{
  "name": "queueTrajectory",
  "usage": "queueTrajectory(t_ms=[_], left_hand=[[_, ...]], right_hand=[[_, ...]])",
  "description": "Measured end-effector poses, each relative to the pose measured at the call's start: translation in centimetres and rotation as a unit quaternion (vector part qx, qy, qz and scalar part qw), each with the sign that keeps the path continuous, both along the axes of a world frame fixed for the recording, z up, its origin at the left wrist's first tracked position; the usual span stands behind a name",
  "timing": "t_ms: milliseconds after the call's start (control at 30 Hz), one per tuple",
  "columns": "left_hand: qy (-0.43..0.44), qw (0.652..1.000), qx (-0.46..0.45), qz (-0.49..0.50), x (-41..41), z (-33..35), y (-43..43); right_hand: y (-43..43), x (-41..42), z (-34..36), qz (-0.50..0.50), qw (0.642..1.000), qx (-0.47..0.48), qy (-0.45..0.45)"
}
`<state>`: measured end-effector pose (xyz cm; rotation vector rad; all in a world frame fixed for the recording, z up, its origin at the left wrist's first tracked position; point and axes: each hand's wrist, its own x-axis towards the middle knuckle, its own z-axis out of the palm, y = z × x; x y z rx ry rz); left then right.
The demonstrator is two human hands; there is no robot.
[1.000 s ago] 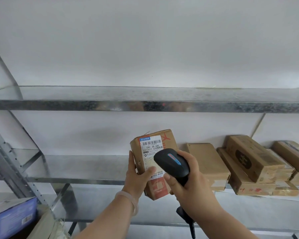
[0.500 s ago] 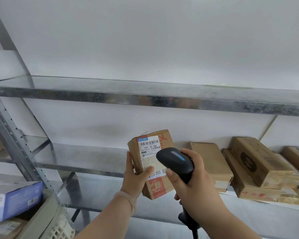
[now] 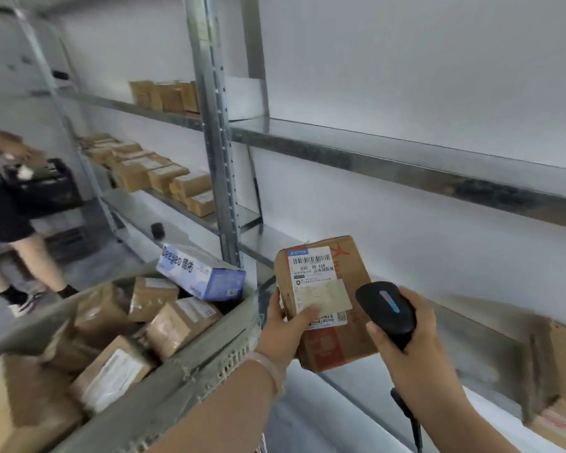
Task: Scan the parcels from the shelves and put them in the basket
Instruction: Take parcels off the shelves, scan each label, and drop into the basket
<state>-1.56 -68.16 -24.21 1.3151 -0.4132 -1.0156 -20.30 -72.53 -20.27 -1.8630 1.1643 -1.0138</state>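
Parcel (image 3: 327, 299), brown carton, long axis upright, gripped at its lower left edge by left hand (image 3: 288, 325), fingers curled, just right of basket (image 3: 190, 364) rim; right hand (image 3: 406, 348) clasps scanner (image 3: 386, 308) alongside.

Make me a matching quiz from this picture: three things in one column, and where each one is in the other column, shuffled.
Things:
1. brown cardboard parcel with a white label
2. black handheld scanner
3. blue and white box

Places:
A. held in the right hand
B. lying in the grey plastic basket
C. held in the left hand

Pairs: 1-C, 2-A, 3-B
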Motion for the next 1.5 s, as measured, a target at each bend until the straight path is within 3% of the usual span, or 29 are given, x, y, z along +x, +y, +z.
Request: queueTrajectory(t_ms=[200, 567, 800, 1233, 1433, 1500], left_hand=[[0.014, 0.992, 0.013, 0.126, 7.5, -0.2, 6.5], [0.008, 0.973, 0.089, 0.215, 22.2, -2.0, 19.1], [0.024, 0.948, 0.110, 0.297, 30.0, -3.2, 26.0], [0.088, 0.934, 0.150, 0.311, 38.7, -2.7, 33.5], [-0.020, 0.941, 0.211, 0.263, 41.4, -3.4, 35.4], [-0.013, 0.935, 0.241, 0.258, 42.7, -3.6, 35.7]], right_hand=[[2.8, 8.9, -1.1, 0.117, 0.993, 0.018, 0.017], [10.4, 26.3, -2.8, 0.275, 0.957, 0.057, 0.076], [15.6, 36.1, -3.2, 0.341, 0.935, 0.021, 0.094], [20.8, 51.9, -1.2, 0.429, 0.899, 0.036, 0.085], [21.4, 57.3, -1.9, 0.454, 0.879, 0.103, 0.107], [21.6, 58.7, -1.8, 0.463, 0.873, 0.113, 0.107]])
